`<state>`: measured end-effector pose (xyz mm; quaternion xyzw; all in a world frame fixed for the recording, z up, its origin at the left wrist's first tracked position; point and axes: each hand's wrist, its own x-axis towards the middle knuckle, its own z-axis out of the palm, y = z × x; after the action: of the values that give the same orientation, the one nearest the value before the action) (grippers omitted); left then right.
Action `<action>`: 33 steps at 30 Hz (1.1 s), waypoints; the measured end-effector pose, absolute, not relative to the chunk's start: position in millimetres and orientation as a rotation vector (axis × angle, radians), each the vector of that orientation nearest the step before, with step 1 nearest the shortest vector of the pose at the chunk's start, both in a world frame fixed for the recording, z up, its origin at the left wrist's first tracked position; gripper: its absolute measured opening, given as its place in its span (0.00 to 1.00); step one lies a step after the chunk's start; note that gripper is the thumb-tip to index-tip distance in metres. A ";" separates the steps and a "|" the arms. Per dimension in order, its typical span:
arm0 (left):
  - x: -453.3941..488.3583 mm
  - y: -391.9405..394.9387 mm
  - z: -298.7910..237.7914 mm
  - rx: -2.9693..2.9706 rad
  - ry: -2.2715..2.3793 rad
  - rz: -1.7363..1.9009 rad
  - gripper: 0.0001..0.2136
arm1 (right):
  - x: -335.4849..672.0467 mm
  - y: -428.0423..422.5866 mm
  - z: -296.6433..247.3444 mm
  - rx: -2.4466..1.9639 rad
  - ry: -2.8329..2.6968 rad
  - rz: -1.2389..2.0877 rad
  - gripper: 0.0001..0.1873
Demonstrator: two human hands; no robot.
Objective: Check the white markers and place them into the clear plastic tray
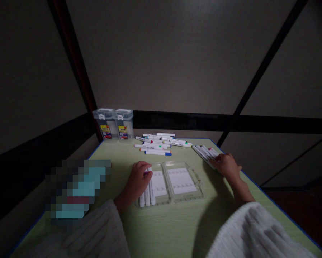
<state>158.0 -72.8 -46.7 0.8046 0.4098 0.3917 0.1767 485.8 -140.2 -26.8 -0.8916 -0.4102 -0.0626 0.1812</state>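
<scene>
An open clear plastic case (185,195) lies flat on the green table (166,229) in front of me. Three white markers (147,195) lie side by side in its left half. My left hand (136,182) rests on their upper ends with the fingers curled over them. My right hand (227,165) lies on a row of white markers (204,152) near the table's right edge, fingers bent down onto them. A loose pile of white markers with coloured caps (161,143) sits at the far middle of the table.
Two clear upright marker boxes with yellow labels (114,123) stand at the far left corner. A blurred-out patch (77,193) covers the table's left edge. A black rail (231,123) runs behind the table, whose edge is blue.
</scene>
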 end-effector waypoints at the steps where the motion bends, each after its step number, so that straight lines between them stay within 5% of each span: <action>1: 157.9 -72.8 -46.5 2.276 1.159 1.105 0.10 | 486.1 -139.9 -27.2 -2.514 -1.156 -0.188 0.19; 33: 158.3 -74.7 -43.4 2.257 1.176 1.076 0.10 | 488.3 -137.7 -28.6 -2.531 -1.190 -0.148 0.17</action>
<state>158.3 -74.7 -43.4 0.8022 0.4181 0.3824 0.1880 488.3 -137.7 -28.6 -0.8905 -0.4188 -0.0522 0.1697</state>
